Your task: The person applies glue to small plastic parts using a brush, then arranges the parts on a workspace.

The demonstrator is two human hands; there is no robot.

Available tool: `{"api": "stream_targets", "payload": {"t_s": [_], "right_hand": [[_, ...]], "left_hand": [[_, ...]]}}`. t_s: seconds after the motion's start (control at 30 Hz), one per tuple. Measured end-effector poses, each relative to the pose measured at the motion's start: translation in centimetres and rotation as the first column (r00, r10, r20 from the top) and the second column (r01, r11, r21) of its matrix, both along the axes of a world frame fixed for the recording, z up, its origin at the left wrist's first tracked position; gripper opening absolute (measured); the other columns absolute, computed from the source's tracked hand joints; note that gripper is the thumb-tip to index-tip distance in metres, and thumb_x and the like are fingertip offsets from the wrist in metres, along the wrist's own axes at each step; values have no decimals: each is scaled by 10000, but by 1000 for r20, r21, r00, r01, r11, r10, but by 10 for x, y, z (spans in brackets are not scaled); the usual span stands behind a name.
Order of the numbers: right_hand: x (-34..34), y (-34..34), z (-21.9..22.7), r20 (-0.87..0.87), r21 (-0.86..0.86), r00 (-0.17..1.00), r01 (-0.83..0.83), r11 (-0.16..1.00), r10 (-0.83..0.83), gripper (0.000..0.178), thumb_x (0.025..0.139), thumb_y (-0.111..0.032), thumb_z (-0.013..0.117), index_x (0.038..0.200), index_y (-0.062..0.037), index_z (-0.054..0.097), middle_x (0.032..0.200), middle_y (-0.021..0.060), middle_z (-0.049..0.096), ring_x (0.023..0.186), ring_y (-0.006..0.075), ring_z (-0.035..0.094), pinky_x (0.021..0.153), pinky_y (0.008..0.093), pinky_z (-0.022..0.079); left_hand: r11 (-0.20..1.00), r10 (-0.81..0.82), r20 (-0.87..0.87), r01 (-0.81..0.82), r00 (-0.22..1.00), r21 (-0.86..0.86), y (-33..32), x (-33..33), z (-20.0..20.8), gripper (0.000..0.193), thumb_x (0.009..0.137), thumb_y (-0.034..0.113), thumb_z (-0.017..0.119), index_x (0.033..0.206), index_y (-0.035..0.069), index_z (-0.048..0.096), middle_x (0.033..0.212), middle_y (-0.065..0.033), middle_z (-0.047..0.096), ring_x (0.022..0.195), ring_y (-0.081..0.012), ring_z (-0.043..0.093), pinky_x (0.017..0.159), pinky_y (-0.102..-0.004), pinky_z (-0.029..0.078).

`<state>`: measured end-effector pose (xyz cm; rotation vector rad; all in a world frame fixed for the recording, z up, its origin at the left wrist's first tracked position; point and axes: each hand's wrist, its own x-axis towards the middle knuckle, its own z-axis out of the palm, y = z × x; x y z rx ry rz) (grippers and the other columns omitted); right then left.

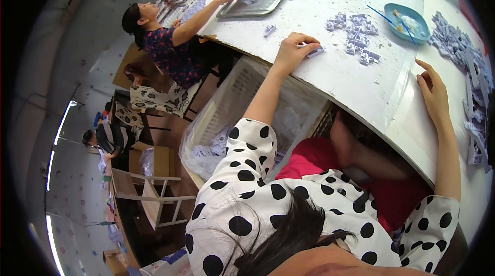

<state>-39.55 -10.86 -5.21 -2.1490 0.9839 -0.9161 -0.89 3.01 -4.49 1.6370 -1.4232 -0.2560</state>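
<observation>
Near the table edge, my left hand [295, 53] pinches a small white-and-lilac printed card [316, 52] between thumb and fingers, low over the table top. My right hand [432, 89] is at the right with its fingers loosely stretched out and nothing in them. Between the hands and farther back, several similar small cards [356, 34] lie in a loose cluster. A single card [269, 30] lies apart to the left. Behind my right hand stands a blue dish [392, 12] with white material in it and thin blue sticks across it.
Many lilac pieces [456, 44] are heaped along the right side. A co-worker [170, 44] at the left reaches into a metal tray [258, 12] of pieces. Below the table edge stands a plastic-lined crate [227, 106] with cards inside. Another person [111, 137] is farther back.
</observation>
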Motion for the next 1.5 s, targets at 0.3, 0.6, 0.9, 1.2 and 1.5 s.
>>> {"api": "stream_targets", "payload": {"t_s": [0.3, 0.6, 0.9, 1.2, 1.5], "right_hand": [[1, -3, -2, -16, -15, 999, -30, 999, 30, 398, 944, -17, 572, 1334, -94, 589, 817, 25, 538, 776, 113, 493, 756, 247, 423], [3, 0, 1, 2, -26, 1000, -23, 999, 23, 391, 915, -22, 596, 1299, -98, 607, 823, 75, 575, 782, 159, 542, 771, 295, 456], [3, -1, 1, 30, -21, 998, -47, 999, 48, 388, 912, -18, 599, 1293, -91, 609, 827, 72, 582, 786, 159, 551, 775, 293, 460], [-3, -2, -6, 22, -78, 998, -55, 995, 57, 387, 916, -40, 600, 1294, -122, 612, 825, 79, 592, 788, 173, 564, 779, 304, 467], [3, -2, -4, -29, -178, 998, -54, 983, 50, 357, 924, -92, 595, 1279, -120, 610, 873, 117, 653, 804, 229, 617, 797, 339, 491]], "left_hand": [[998, 32, -176, -21, 984, 62, 1, 1, 3, 158, 831, 193, 768, 941, 80, 775, 936, -70, 640, 800, -141, 622, 654, -273, 526], [995, 29, -160, -13, 987, 99, 1, -1, 5, 136, 849, 160, 750, 940, 60, 767, 913, -69, 700, 778, -130, 640, 668, -258, 518], [1000, -1, 67, -1, 998, 23, 6, -5, 10, 129, 866, 138, 736, 953, 45, 755, 921, -28, 686, 798, -116, 626, 743, -238, 495], [993, -47, 75, 55, 996, -105, -3, 6, -8, 117, 853, 157, 751, 936, 74, 752, 921, -31, 678, 721, -110, 575, 658, -253, 463], [998, 4, -293, -21, 956, -56, -6, 17, -5, 125, 873, 127, 751, 959, 35, 749, 863, 15, 693, 735, -51, 576, 648, -203, 449]]}}
